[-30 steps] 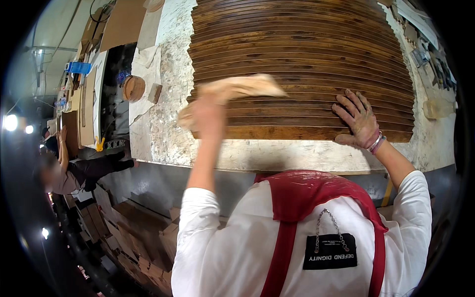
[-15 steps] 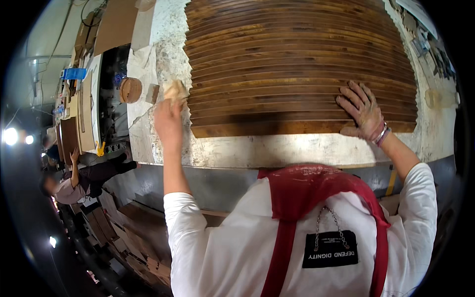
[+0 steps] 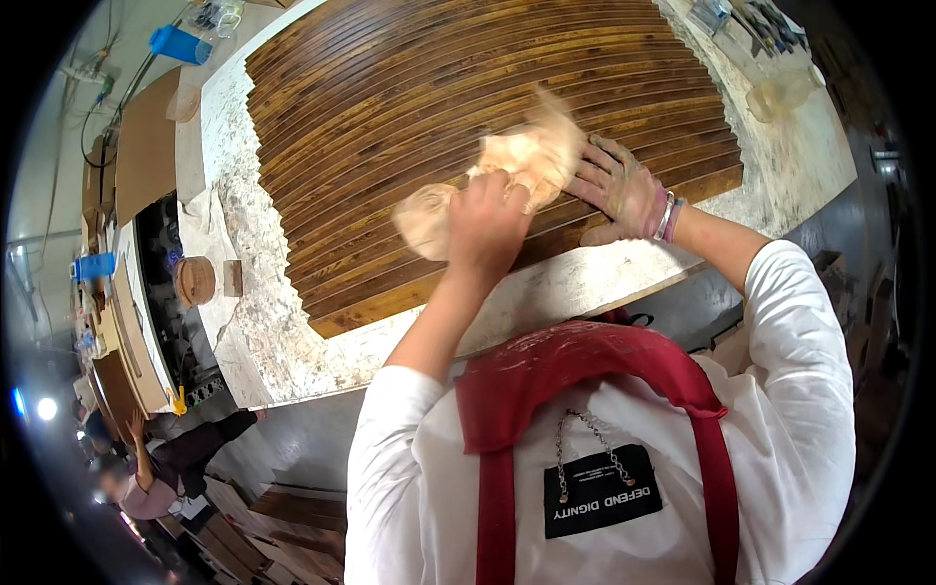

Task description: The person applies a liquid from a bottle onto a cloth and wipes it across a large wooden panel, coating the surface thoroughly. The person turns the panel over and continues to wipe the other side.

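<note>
A wide panel of dark brown, stained wooden slats (image 3: 409, 107) lies on the worn white worktable (image 3: 322, 363), its side edges jagged. My left hand (image 3: 486, 224) grips a pale, crumpled cloth (image 3: 531, 151) over the slats, right of the panel's near middle. Motion smears the cloth's loose ends on both sides of the fingers. Close by on the right, my right hand (image 3: 619, 190) rests flat on the panel's near part with fingers spread, brown stain on its skin. It holds nothing, and the cloth's edge comes up against its fingertips.
On the table's left side are a round wooden piece (image 3: 194, 281) and a small wooden block (image 3: 232, 278). A blue cup (image 3: 180, 45) stands at the far left. Brushes and tools (image 3: 765, 24) lie at the far right near a translucent container (image 3: 783, 95). Another person (image 3: 161, 473) is at the lower left.
My left hand has brought the cloth rightward from the table left of the panel onto the slats, beside my right hand. The view has turned, shifting the panel leftward; my right hand stays flat.
</note>
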A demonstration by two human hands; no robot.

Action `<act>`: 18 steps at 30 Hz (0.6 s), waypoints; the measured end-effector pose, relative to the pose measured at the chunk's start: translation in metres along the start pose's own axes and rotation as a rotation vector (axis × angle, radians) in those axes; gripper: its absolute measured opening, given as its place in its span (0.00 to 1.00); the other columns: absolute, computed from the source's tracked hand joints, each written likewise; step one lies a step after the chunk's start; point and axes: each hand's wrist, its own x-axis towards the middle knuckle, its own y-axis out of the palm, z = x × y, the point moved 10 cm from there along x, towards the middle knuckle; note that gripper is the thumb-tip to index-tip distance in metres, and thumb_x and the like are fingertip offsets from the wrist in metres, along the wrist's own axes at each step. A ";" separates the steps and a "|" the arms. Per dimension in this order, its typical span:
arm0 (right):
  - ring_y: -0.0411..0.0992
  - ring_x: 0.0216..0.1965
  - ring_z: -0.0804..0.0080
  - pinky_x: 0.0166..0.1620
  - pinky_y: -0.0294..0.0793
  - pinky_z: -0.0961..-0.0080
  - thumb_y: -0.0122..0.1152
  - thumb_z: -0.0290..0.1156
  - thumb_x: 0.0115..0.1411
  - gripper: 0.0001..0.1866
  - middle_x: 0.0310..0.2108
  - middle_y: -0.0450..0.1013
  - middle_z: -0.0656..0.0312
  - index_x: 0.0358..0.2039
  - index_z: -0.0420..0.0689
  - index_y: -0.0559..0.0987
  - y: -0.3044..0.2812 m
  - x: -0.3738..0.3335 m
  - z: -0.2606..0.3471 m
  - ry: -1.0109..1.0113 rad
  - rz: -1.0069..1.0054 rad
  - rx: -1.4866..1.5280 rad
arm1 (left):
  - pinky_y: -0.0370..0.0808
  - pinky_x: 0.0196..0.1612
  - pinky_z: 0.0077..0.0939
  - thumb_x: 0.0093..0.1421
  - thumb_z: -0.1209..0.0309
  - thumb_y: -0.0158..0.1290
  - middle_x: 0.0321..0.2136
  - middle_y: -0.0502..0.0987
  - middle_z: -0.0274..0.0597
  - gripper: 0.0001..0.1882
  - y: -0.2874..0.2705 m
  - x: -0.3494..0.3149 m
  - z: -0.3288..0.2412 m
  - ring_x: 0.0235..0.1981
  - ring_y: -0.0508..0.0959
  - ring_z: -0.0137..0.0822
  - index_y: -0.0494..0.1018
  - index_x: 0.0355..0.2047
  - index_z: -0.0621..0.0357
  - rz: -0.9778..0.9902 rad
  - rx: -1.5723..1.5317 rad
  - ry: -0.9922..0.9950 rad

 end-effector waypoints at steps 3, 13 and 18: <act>0.50 0.69 0.55 0.70 0.44 0.51 0.59 0.63 0.51 0.46 0.67 0.56 0.57 0.65 0.49 0.63 -0.012 0.008 -0.001 0.036 0.058 0.024 | 0.69 0.44 0.42 0.53 0.61 0.58 0.41 0.73 0.48 0.14 0.010 -0.027 0.058 0.44 0.73 0.43 0.75 0.37 0.53 0.084 0.164 -0.129; 0.49 0.70 0.57 0.71 0.42 0.55 0.57 0.65 0.52 0.48 0.68 0.56 0.60 0.67 0.51 0.59 -0.011 -0.015 -0.002 0.034 -0.089 0.046 | 0.74 0.39 0.38 0.54 0.77 0.54 0.34 0.76 0.44 0.11 -0.072 -0.004 -0.021 0.36 0.76 0.45 0.74 0.40 0.58 -0.229 0.026 0.123; 0.48 0.71 0.58 0.71 0.40 0.55 0.54 0.67 0.53 0.48 0.69 0.54 0.59 0.67 0.50 0.60 -0.002 -0.007 -0.002 0.026 -0.069 0.031 | 0.73 0.39 0.33 0.49 0.74 0.58 0.48 0.75 0.43 0.12 0.007 -0.018 -0.058 0.38 0.75 0.41 0.74 0.36 0.53 0.085 -0.001 0.168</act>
